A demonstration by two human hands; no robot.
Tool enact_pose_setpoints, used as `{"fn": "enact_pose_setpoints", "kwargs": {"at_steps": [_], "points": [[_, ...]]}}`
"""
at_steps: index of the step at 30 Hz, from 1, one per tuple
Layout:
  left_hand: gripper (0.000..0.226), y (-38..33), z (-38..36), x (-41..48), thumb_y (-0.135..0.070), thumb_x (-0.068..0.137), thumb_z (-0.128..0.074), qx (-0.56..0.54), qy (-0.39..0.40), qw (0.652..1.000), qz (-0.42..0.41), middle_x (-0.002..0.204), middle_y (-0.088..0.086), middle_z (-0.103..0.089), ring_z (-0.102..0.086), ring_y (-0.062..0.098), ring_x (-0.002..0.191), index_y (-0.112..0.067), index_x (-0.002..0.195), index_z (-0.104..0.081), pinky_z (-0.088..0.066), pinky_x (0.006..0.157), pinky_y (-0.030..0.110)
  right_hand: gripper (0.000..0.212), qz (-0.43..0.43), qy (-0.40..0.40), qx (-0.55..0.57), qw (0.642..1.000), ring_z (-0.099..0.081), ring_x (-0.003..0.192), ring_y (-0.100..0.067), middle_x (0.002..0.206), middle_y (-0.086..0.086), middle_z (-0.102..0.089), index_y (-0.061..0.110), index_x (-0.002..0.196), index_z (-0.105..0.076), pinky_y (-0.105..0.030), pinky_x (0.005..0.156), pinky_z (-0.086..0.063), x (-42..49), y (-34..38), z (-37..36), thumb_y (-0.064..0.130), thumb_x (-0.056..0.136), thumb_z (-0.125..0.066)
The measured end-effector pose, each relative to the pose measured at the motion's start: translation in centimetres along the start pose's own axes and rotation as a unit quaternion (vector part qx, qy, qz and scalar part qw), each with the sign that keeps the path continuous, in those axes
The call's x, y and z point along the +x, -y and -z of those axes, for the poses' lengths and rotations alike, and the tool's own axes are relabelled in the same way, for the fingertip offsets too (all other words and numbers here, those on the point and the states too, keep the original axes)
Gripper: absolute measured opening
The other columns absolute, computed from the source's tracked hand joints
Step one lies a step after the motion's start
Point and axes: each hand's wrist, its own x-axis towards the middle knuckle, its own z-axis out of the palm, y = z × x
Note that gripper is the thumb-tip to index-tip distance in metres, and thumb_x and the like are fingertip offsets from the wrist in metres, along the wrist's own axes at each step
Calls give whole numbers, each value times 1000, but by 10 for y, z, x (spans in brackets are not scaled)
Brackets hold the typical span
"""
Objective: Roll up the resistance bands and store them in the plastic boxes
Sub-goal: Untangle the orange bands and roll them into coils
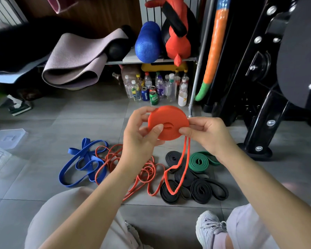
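While pinched between both grips, left hand (140, 133) and right hand (207, 134) clamped on orange band coil (169, 121); loose tail (178, 173) dangling below, over black bands (196, 187) on floor (43, 177).

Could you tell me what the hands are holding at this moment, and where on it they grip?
Both hands hold the orange band coil: the left hand pinches its left edge and face, the right hand its right edge, above the dangling tail.
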Motion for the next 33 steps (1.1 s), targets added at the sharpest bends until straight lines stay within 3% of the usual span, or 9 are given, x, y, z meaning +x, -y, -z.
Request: {"fn": "enact_pose_setpoints", "kwargs": {"at_steps": [3,6,9,12,15,18,23,29,33], "points": [[37,1,-3,-1,-1,88,-59,-10,35,999,37,108,8,-56,-67,20,93,-31,105,-44,-60,67,39,24,-12,-3,18,1000,-69,75,-2,73,16,-72,23,85,-68,-16,73,-53,-1,-1,1,1,77,-68],[37,8,3,3,-10,87,-63,193,49,980,-16,112,-5,-53,-57,14,105,-29,111,-42,-56,80,38,26,-18,15,-45,999,-68,77,-1,76,16,-71,26,87,-68,-18,77,-54,-2,-2,5,1,78,-70],[59,18,12,6,-17,84,-66,437,88,869,-214,116,-1,-53,-55,18,103,-26,134,-37,-54,74,34,24,-20,39,-140,989,-66,76,4,84,13,-69,18,100,-69,-15,79,-52,-4,-5,5,4,81,-69],[66,27,12,4,-8,79,-69,517,147,790,-295,111,5,-57,-58,26,92,-30,134,-39,-55,56,37,26,-8,44,-198,979,-67,79,-3,87,8,-70,13,104,-71,-22,83,-53,-6,-7,1,4,80,-70],[59,31,10,4,-6,81,-65,484,145,818,-275,102,5,-58,-61,25,82,-33,128,-43,-55,53,38,27,0,31,-203,979,-67,82,-3,86,12,-70,21,99,-73,-27,88,-53,-7,-6,2,6,77,-74],[39,26,11,5,-17,88,-53,393,122,879,-242,106,-1,-58,-60,15,87,-33,123,-49,-56,68,36,31,-7,25,-148,989,-69,80,-5,79,15,-72,33,88,-70,-28,84,-55,-6,0,4,6,75,-75],[52,14,6,6,-6,83,-67,241,29,963,-116,103,-18,-56,-53,-5,97,-49,108,-54,-48,85,18,34,-4,4,-70,997,-68,80,0,79,18,-70,32,86,-67,-24,85,-54,-2,8,10,2,72,-74],[44,0,-1,5,3,86,-61,3,-5,1000,-26,102,4,-60,-64,19,94,-33,105,-49,-58,67,29,24,2,-5,5,1000,-69,78,-2,75,17,-72,24,85,-69,-18,78,-54,-5,2,1,3,71,-71],[42,5,-2,4,-1,87,-61,58,31,998,-11,109,1,-54,-61,18,100,-34,102,-40,-59,72,37,23,-8,-21,34,999,-69,75,-3,74,14,-72,20,87,-68,-16,73,-52,-6,-3,-2,0,76,-67]]}}
